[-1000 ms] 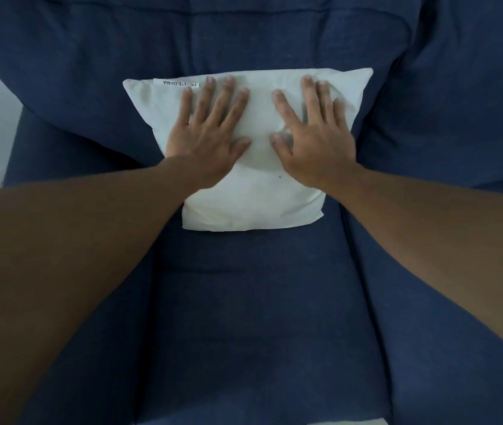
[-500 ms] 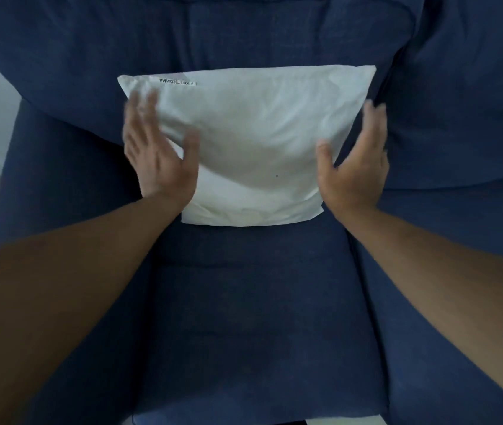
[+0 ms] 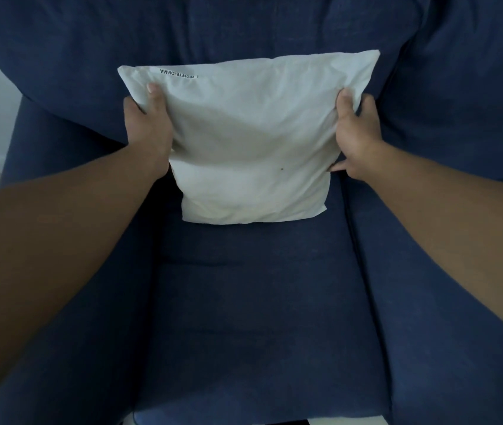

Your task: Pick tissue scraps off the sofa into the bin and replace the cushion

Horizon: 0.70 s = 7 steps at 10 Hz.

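Your left hand [image 3: 147, 130] and right hand [image 3: 356, 133] each grip a side edge of the white square fabric cushion [image 3: 250, 139], thumbs in front, against the dark blue fabric sofa [image 3: 244, 302] backrest.

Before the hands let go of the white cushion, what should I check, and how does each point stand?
1. Left hand grips the cushion at its left edge: ok.
2. Right hand grips its right edge: ok.
3. Cushion leans on the sofa backrest: ok.
4. Cushion's bottom edge rests on the seat: cannot tell.
5. Seat free of tissue scraps: ok where visible.
6. Bin filled: cannot tell, out of view.
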Motion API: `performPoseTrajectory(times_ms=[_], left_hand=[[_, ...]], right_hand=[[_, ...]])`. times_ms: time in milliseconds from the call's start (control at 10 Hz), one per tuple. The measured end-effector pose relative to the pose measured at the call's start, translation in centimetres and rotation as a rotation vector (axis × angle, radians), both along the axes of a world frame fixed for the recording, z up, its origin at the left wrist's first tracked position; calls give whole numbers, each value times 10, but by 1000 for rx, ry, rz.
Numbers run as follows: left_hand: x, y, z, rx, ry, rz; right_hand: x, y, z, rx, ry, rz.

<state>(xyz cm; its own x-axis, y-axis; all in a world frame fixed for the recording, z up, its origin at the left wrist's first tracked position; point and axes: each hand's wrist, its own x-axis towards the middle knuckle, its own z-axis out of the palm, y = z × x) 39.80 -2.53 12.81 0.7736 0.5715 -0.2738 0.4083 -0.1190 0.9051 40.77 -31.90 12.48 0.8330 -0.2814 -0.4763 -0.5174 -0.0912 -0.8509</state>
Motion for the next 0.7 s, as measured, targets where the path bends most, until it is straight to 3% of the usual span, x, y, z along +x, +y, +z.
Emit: performPoseTrajectory(times_ms=[200, 500, 600, 700], left_hand=[[-4, 0, 1, -69, 45, 22], [-30, 19, -19, -106, 118, -105], [-36, 21, -15, -37, 144, -148], [-63, 14, -21, 184, 226, -249]], right_hand=[[-12, 1, -9, -66, -8, 8], [-45, -5, -38, -117, -95, 57], [-46, -2, -34, -148, -132, 59], [-53, 1, -38, -235, -125, 45]])
